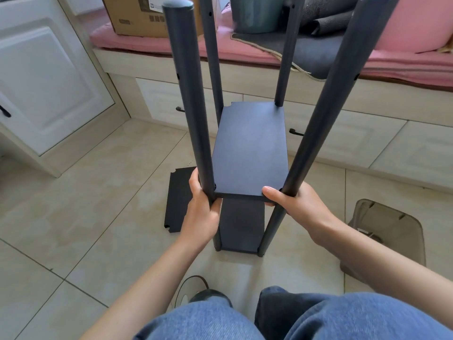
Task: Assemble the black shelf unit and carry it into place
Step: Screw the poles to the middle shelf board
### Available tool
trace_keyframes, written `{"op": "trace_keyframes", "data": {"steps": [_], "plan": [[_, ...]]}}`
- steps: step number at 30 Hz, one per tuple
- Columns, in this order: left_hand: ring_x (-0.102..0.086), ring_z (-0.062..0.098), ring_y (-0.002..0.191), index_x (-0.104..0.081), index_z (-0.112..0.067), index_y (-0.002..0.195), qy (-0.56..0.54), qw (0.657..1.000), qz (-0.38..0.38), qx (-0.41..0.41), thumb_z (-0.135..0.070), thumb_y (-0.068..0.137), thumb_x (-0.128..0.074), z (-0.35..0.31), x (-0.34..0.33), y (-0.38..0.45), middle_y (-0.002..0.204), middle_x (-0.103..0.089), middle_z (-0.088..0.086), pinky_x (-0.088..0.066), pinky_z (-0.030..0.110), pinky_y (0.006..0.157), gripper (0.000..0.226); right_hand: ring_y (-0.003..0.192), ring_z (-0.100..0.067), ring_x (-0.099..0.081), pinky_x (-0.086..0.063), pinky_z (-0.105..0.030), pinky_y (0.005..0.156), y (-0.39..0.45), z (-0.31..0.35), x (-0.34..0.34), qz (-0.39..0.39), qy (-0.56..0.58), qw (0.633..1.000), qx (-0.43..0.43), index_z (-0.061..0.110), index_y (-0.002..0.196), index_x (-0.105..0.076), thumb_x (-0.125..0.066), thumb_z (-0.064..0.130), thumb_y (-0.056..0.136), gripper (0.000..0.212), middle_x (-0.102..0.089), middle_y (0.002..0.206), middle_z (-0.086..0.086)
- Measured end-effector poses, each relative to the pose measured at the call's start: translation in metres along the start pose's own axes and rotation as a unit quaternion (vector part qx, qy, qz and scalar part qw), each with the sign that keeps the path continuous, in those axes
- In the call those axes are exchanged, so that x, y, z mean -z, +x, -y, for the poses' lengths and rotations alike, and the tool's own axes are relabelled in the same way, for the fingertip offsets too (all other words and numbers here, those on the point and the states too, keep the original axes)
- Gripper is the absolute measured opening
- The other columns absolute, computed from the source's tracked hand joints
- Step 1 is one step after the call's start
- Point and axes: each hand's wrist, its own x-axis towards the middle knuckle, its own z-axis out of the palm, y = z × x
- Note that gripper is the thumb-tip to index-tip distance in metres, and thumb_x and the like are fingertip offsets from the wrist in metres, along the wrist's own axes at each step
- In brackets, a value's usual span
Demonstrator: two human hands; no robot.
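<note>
Standing upright on the tiled floor (73,192), the black shelf unit (247,153) rises between the person's knees and a low bed platform with a pink mattress (404,67). Four dark round posts run up toward the camera, with a lower board (241,227) near the floor and an upper board (250,148) partway up. The left hand (202,204) is wrapped around the near left post (188,99) at the upper board's near left corner, fingers (195,182) curled closed on the post. The right hand (294,204) is closed around the near right post (326,114) at the board's near right corner, its thumb lying on top of the board's edge. A spare black shelf board (177,200) lies flat on the floor just left of the unit, partly hidden by the left hand. A translucent brown bin (392,234) sits on the floor to the right. A cardboard box (137,15) rests on the mattress, and white cabinet doors (44,77) stand at the left.
</note>
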Motion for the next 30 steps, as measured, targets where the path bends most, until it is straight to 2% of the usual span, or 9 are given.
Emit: {"op": "trace_keyframes", "data": {"steps": [2, 6, 9, 12, 17, 20, 24, 27, 30], "plan": [[-0.065, 0.002, 0.083, -0.017, -0.033, 0.149, 0.014, 1.000, 0.000, 0.002, -0.012, 0.098, -0.056, 0.002, 0.000, 0.001, 0.089, -0.064, -0.029, -0.060, 0.049, 0.074, 0.068, 0.077, 0.003, -0.070, -0.050, -0.030, 0.074, -0.001, 0.001, 0.002, 0.001, -0.012, 1.000, 0.008, 0.011, 0.111, -0.060, -0.067, 0.040, 0.086, 0.039, -0.071, 0.099, -0.009], [-0.060, -0.009, 0.087, -0.019, -0.026, 0.149, 0.036, 0.999, 0.011, -0.017, -0.007, 0.097, -0.056, 0.005, 0.001, 0.006, 0.089, -0.062, -0.036, -0.049, 0.026, 0.070, 0.067, 0.072, 0.003, -0.066, -0.045, -0.027, 0.068, 0.002, 0.004, 0.006, -0.003, -0.044, 0.999, 0.013, 0.017, 0.103, -0.063, -0.066, 0.044, 0.087, 0.032, -0.073, 0.076, 0.005], [-0.061, -0.008, 0.092, -0.013, -0.030, 0.152, 0.012, 0.999, 0.019, -0.024, -0.010, 0.096, -0.060, 0.002, 0.000, 0.005, 0.096, -0.058, -0.042, -0.055, 0.032, 0.080, 0.076, 0.074, 0.003, -0.066, -0.045, -0.024, 0.071, 0.002, 0.005, 0.008, 0.014, -0.044, 0.999, 0.010, 0.013, 0.101, -0.065, -0.065, 0.043, 0.089, 0.032, -0.075, 0.076, 0.007], [-0.060, 0.000, 0.113, -0.009, -0.037, 0.153, -0.027, 0.998, 0.041, -0.024, -0.016, 0.093, -0.067, -0.002, 0.000, 0.002, 0.105, -0.057, -0.042, -0.051, 0.038, 0.100, 0.086, 0.078, 0.000, -0.070, -0.048, -0.020, 0.072, 0.002, 0.007, 0.010, 0.030, -0.029, 0.999, 0.011, 0.013, 0.104, -0.066, -0.065, 0.038, 0.090, 0.028, -0.076, 0.085, 0.002], [-0.054, -0.002, 0.124, -0.016, -0.034, 0.152, -0.063, 0.995, 0.070, -0.038, -0.020, 0.089, -0.074, -0.003, 0.003, 0.001, 0.120, -0.051, -0.039, -0.046, 0.036, 0.109, 0.086, 0.073, 0.008, -0.068, -0.040, -0.004, 0.048, 0.001, 0.013, 0.015, 0.033, -0.037, 0.999, 0.005, 0.020, 0.104, -0.065, -0.066, 0.039, 0.090, 0.024, -0.075, 0.092, 0.002], [-0.054, 0.003, 0.127, -0.018, -0.034, 0.151, -0.074, 0.993, 0.081, -0.041, -0.025, 0.089, -0.075, -0.004, 0.001, 0.001, 0.129, -0.053, -0.029, -0.044, 0.039, 0.111, 0.085, 0.072, 0.012, -0.066, -0.045, -0.014, 0.054, 0.000, 0.011, 0.017, 0.025, -0.038, 0.999, -0.006, 0.024, 0.104, -0.063, -0.064, 0.044, 0.090, 0.024, -0.074, 0.093, 0.004], [-0.055, -0.002, 0.123, -0.023, -0.031, 0.149, -0.075, 0.994, 0.064, -0.038, -0.029, 0.089, -0.076, -0.006, -0.001, 0.000, 0.119, -0.056, -0.035, -0.045, 0.038, 0.110, 0.080, 0.075, 0.009, -0.066, -0.054, -0.033, 0.075, 0.003, 0.008, 0.016, 0.019, -0.026, 0.999, -0.030, 0.027, 0.107, -0.062, -0.065, 0.047, 0.088, 0.027, -0.073, 0.092, 0.004], [-0.052, -0.005, 0.124, -0.025, -0.033, 0.148, -0.088, 0.994, 0.052, -0.026, -0.032, 0.088, -0.076, -0.007, -0.002, -0.002, 0.125, -0.053, -0.033, -0.045, 0.033, 0.108, 0.079, 0.075, 0.007, -0.066, -0.055, -0.036, 0.082, 0.003, 0.007, 0.015, 0.016, -0.017, 0.999, -0.042, 0.027, 0.106, -0.062, -0.065, 0.049, 0.087, 0.030, -0.073, 0.087, 0.006], [-0.048, -0.017, 0.120, -0.023, -0.035, 0.148, -0.095, 0.994, 0.053, -0.014, -0.037, 0.087, -0.077, -0.008, -0.003, -0.004, 0.134, -0.044, -0.031, -0.041, 0.015, 0.097, 0.082, 0.075, 0.009, -0.067, -0.054, -0.033, 0.082, 0.002, 0.006, 0.015, 0.023, -0.010, 0.999, -0.039, 0.023, 0.109, -0.062, -0.066, 0.048, 0.087, 0.033, -0.073, 0.094, 0.003]]}}
